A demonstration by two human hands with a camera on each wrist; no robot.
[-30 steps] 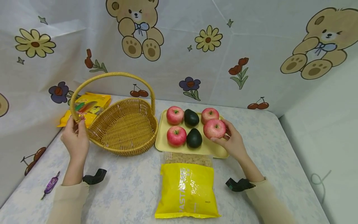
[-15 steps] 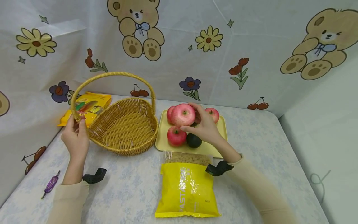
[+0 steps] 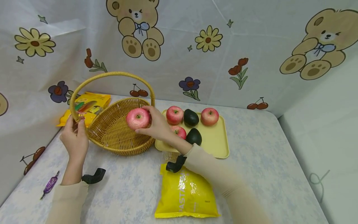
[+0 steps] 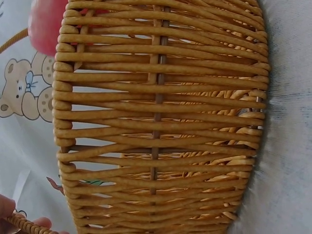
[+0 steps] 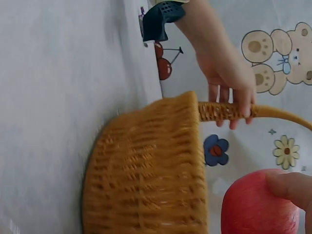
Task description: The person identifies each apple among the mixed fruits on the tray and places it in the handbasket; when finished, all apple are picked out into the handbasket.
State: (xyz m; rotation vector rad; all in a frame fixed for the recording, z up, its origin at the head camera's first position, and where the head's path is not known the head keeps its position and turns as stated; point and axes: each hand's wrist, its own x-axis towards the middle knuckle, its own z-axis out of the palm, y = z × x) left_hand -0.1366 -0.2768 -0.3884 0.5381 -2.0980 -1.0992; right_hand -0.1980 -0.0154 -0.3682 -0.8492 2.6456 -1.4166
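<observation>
My left hand (image 3: 75, 137) grips the lower left end of the handle on a yellow wicker basket (image 3: 112, 143); in the right wrist view its fingers curl round that handle (image 5: 222, 111). With thumb and fingers, my right hand (image 3: 156, 124) holds a red apple (image 3: 138, 119) above the basket's right half. From the right wrist, the apple (image 5: 258, 204) shows beside the basket rim with my thumb on it. Right of the basket is a pale yellow tray (image 3: 213, 144) bearing apples (image 3: 209, 116) and two avocados (image 3: 191, 117). My right forearm partly covers the tray's lower left corner and one apple.
A yellow pasta bag (image 3: 185, 196) lies in front of the tray, partly under my right sleeve. Behind the basket's left side is another yellow packet (image 3: 92, 104). A purple wrapped candy (image 3: 50, 185) lies at the table's left. A patterned cloth hangs behind the table.
My right hand has carried the apple leftward from the tray's right side, across the tray, to over the basket. My left hand has stayed on the handle.
</observation>
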